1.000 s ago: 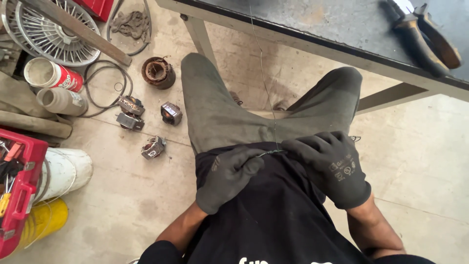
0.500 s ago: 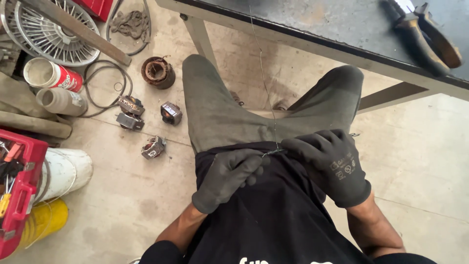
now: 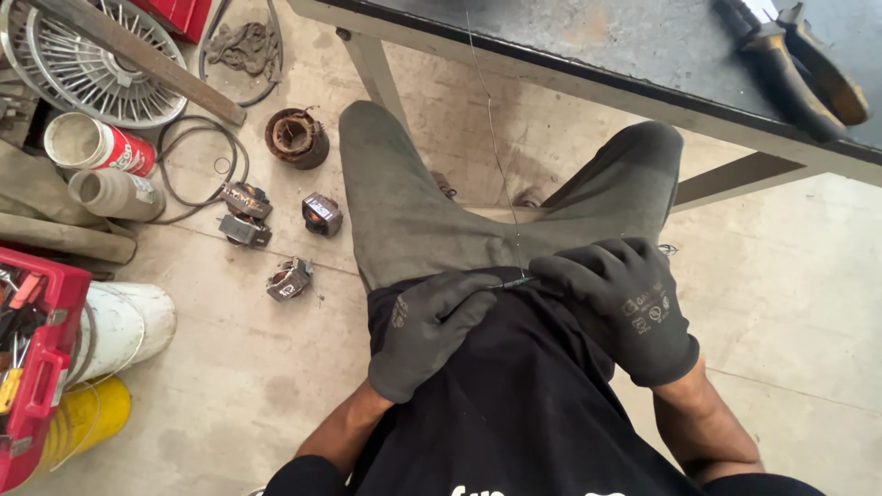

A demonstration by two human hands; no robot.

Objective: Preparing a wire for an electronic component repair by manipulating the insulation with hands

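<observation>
Both my hands wear dark grey gloves and meet over my lap, above my grey trousers and black shirt. My left hand (image 3: 430, 329) pinches one end of a thin metal wire (image 3: 503, 184). My right hand (image 3: 625, 308) grips the same wire just to the right, fingertips almost touching the left ones. From the pinch point the wire runs straight up toward the dark workbench (image 3: 588, 55). A short dark piece shows between the fingertips; what it is I cannot tell.
Pliers (image 3: 795, 69) lie on the bench at top right. On the concrete floor to the left are small motor parts (image 3: 322, 213), a rusty round part (image 3: 296, 138), a fan guard (image 3: 83, 64), cans (image 3: 96, 145), a red toolbox (image 3: 32, 367) and white and yellow containers (image 3: 124, 326).
My left hand has shifted slightly right and up along the wire, closer to the right hand. The right hand stays nearly still.
</observation>
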